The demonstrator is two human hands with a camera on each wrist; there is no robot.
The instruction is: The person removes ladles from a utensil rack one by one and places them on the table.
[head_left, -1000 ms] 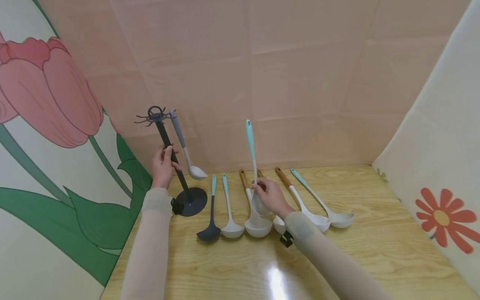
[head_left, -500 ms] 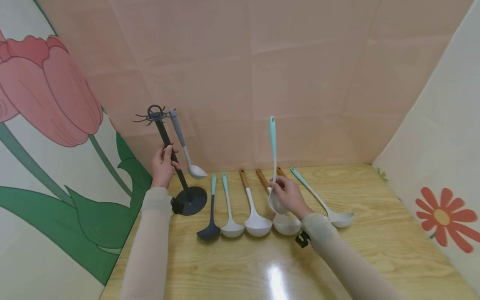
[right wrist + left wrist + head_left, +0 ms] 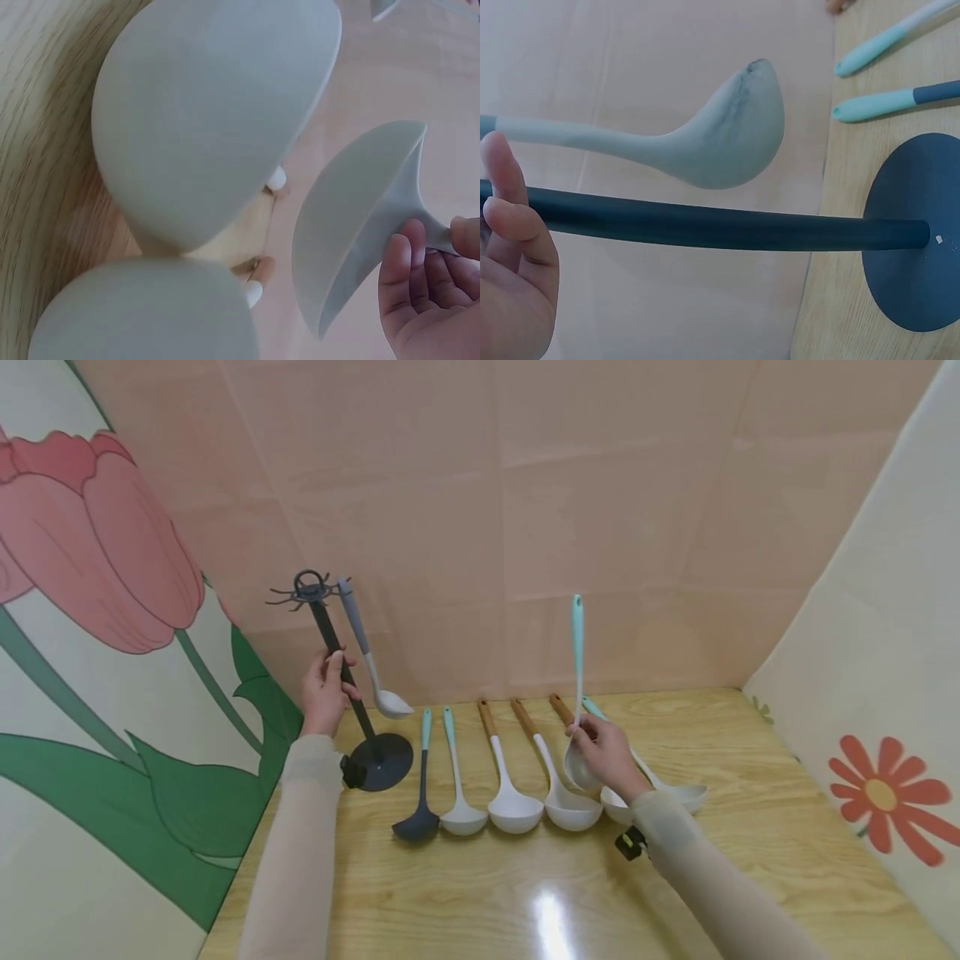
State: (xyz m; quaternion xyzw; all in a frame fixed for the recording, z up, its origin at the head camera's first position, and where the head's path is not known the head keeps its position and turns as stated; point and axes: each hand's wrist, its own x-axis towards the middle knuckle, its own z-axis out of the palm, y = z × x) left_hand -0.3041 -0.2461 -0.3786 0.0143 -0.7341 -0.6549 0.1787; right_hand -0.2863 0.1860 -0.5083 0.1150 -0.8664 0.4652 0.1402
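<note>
My left hand [image 3: 324,697] grips the pole of a black utensil stand [image 3: 390,766] at the table's back left. From one hook of the stand hangs a pale ladle with a grey-blue handle [image 3: 354,618]; its bowl shows beside the pole in the left wrist view. Raised above the row of ladles, a pale ladle with a turquoise handle [image 3: 577,635] stands handle up. My right hand [image 3: 606,753] pinches its neck just over the bowl, as the right wrist view confirms. Below lies a white, wooden-handled ladle [image 3: 617,808], partly hidden by that hand.
Several ladles lie in a row on the wooden table [image 3: 450,893]: a dark one [image 3: 416,827], a turquoise-handled pale one [image 3: 463,821], wooden-handled ones [image 3: 516,814], and another turquoise-handled one [image 3: 688,796] at right. A pink backdrop [image 3: 600,510] stands behind; patterned panels flank both sides.
My right hand has carried the turquoise-handled ladle to the right along the row, keeping it upright. The left hand and the stand have stayed where they were.
</note>
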